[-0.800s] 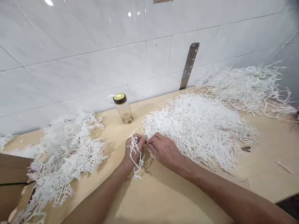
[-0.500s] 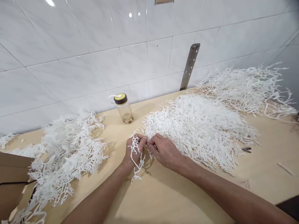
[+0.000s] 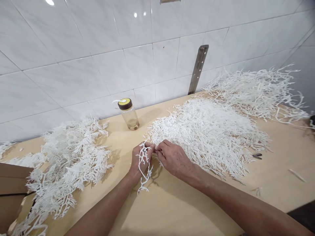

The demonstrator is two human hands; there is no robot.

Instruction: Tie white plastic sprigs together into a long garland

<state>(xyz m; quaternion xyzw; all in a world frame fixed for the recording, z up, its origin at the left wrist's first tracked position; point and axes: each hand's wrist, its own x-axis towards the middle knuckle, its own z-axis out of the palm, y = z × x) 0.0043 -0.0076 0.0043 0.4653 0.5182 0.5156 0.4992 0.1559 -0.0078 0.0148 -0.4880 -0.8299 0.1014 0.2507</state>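
A white, branching plastic twig (image 3: 145, 175) hangs from my left hand (image 3: 136, 160), whose fingers are closed on its upper end. Its forked tips dangle over the wrist and just above the table. My right hand (image 3: 174, 159) meets the left one, thumb and forefinger pinched together at the same spot. What lies between those right fingertips is too small to make out. Right behind the hands spreads a big heap of short white plastic sprigs (image 3: 209, 131).
Branched white twigs (image 3: 76, 157) are piled on the left beside a cardboard box (image 3: 13, 186). A lidded bottle (image 3: 129, 114) stands near the tiled wall. Longer white stems (image 3: 258, 91) lie back right. A perforated metal strip (image 3: 198, 69) leans on the wall; small snips (image 3: 257, 156) lie right.
Both hands stay together with fingertips meeting, shifting only slightly. The whole view has drifted a little, so everything sits slightly further left.
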